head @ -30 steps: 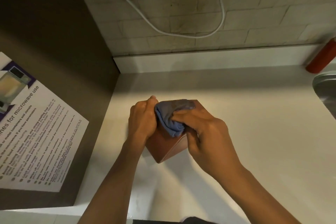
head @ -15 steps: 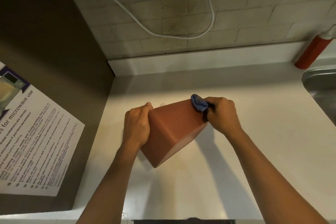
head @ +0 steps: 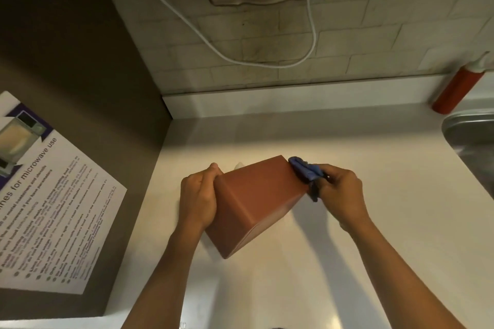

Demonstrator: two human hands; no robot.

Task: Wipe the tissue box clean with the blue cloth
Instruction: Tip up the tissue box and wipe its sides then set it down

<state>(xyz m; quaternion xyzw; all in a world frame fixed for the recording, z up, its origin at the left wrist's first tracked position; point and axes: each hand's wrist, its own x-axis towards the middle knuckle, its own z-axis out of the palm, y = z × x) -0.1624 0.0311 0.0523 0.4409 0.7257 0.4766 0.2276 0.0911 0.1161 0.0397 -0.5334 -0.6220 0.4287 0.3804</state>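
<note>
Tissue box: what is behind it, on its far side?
A sliver of white peeks over the tissue box top edge between the left hand and the blue cloth, likely tissue. The opening itself faces away, hidden.

A shared kitchen or break room, by the look of it — a pale counter (head: 347, 141) runs under a tiled wall (head: 374, 29) to the rim of a steel sink (head: 465, 125), with a red bottle (head: 454, 92) beside it. A printed notice (head: 53, 208) on microwave use is stuck to the brown side panel (head: 66, 48), and a white cable (head: 213, 45) loops across the tiles.
</note>
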